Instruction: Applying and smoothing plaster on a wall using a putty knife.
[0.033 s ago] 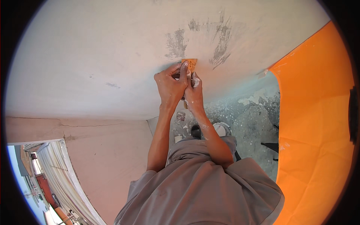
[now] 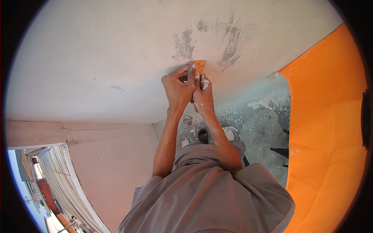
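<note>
An orange scraper blade rests against the pale wall, just below rough grey patches. My left hand is closed on the scraper, thumb lying over the blade and other fingers curled at its left side. Below and right of it, my right hand, smudged with white, grips the same tool; most of the handle is hidden behind both hands.
A large orange sheet hangs at the right. Below lies a spattered grey floor with a dark sandal and a white round object. At left are a cracked pinkish wall and a window opening.
Both hands and the scraper have shifted slightly to the right along the wall; the grip looks the same.
</note>
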Motion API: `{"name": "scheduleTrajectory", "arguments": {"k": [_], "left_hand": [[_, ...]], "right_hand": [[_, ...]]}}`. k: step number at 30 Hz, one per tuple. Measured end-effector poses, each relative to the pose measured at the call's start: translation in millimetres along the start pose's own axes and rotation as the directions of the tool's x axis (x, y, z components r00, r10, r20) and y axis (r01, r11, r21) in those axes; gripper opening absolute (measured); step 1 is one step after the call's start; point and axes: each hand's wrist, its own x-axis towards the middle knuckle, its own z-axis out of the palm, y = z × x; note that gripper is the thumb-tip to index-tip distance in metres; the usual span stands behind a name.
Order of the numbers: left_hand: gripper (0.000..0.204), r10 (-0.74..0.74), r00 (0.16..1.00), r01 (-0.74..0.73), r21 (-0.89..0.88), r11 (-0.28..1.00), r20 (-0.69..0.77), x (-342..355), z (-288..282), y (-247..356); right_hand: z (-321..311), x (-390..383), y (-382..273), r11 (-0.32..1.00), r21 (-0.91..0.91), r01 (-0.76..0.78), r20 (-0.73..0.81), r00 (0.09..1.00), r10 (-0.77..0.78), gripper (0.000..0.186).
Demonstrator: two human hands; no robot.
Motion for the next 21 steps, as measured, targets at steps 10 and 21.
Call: {"name": "scheduleTrajectory", "arguments": {"k": [10, 21], "left_hand": [[0.026, -0.146, 0.987, 0.115, -0.318, 0.941, -0.074, -5.2, 21.7, -6.5], [0.023, -0.174, 0.984, 0.154, -0.295, 0.943, -0.043, -23.1, 14.2, -16.2]], "right_hand": [[-20.6, 10.8, -12.4, 0.898, -0.38, 0.224, 0.091, 0.975, -0.204, 0.033], [-22.5, 0.7, -7.7, 0.883, -0.284, 0.374, 0.063, 0.926, -0.373, 0.031]]}}
